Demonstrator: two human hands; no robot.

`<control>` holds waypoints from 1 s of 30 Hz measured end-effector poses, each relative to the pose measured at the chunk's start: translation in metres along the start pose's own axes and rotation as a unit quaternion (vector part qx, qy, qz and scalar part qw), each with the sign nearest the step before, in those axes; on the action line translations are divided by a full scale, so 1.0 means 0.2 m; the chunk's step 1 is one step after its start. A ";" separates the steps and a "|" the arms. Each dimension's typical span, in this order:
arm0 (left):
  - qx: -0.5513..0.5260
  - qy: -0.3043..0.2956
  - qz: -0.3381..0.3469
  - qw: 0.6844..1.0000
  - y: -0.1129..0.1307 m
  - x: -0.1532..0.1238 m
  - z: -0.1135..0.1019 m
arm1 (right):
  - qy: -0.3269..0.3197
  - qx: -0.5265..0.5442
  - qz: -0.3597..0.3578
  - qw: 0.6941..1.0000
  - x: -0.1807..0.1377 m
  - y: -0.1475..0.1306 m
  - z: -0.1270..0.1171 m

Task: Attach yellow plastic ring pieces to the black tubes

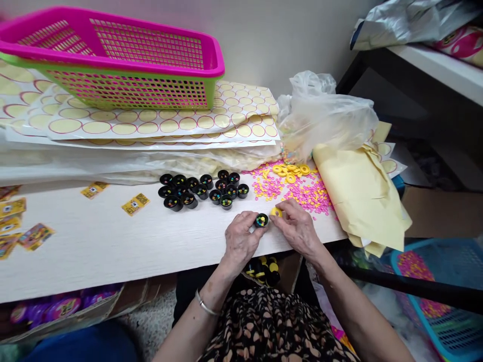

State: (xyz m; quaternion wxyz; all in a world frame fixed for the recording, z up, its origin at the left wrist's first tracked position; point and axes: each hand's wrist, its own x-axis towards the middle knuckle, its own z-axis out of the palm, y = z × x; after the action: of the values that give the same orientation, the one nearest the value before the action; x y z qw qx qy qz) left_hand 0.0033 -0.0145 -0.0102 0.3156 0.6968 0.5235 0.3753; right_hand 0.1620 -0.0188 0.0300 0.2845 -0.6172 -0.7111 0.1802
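Near the table's front edge, my left hand (241, 235) is closed around a small black cup (261, 219) with colourful beads inside. Just to its right, my right hand (296, 224) pinches a yellow ring (276, 212) between thumb and fingers, a small gap from the cup. Several more black cups (188, 199) stand grouped on the table to the upper left, many with coloured bits in them. Beyond my right hand lies a spread of pink and yellow beads (309, 195), with several loose yellow rings (290, 178) at its back.
A pink and green basket (132, 88) stands on stacked sticker sheets (181, 124) at the back. A clear plastic bag (326, 118) and folded yellow paper (358, 191) lie right. Small printed cards (136, 204) lie left. A box (264, 270) of black and yellow pieces sits below the edge.
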 end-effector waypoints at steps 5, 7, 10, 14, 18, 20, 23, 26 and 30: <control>0.003 0.001 -0.010 1.000 0.01 0.00 0.00 | -0.044 -0.017 -0.094 0.994 0.03 -0.10 -0.01; 0.001 -0.001 -0.013 1.000 0.01 0.00 0.00 | -0.057 -0.042 -0.096 0.993 0.03 -0.12 -0.01; 0.009 -0.006 -0.012 1.000 0.01 0.00 0.00 | -0.077 -0.057 -0.102 0.990 0.03 -0.12 -0.01; 0.012 -0.007 -0.015 1.000 0.01 0.00 0.00 | -0.102 -0.069 -0.104 0.987 0.03 -0.13 -0.01; 0.003 -0.004 -0.018 1.000 0.01 0.00 0.00 | -0.113 -0.079 -0.107 0.985 0.04 -0.14 -0.01; -0.006 -0.001 -0.018 1.000 0.01 -0.01 0.00 | -0.113 -0.077 -0.103 0.985 0.04 -0.14 0.00; -0.051 -0.017 -0.016 0.998 0.00 0.00 -0.02 | -0.104 -0.056 -0.088 0.989 0.04 -0.14 0.00; -0.161 -0.021 -0.056 0.985 0.00 0.02 -0.05 | -0.091 -0.025 -0.074 0.993 0.03 -0.15 0.01; -0.259 -0.033 -0.150 0.953 0.02 0.06 -0.08 | -0.058 0.102 -0.029 0.993 0.02 -0.14 0.05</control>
State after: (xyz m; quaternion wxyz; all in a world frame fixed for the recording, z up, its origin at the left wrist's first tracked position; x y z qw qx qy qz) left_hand -0.0054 -0.0031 0.0037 0.5554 0.5163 0.4962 0.4229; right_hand 0.1341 -0.0184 0.0408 0.3098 -0.5524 -0.7220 0.2786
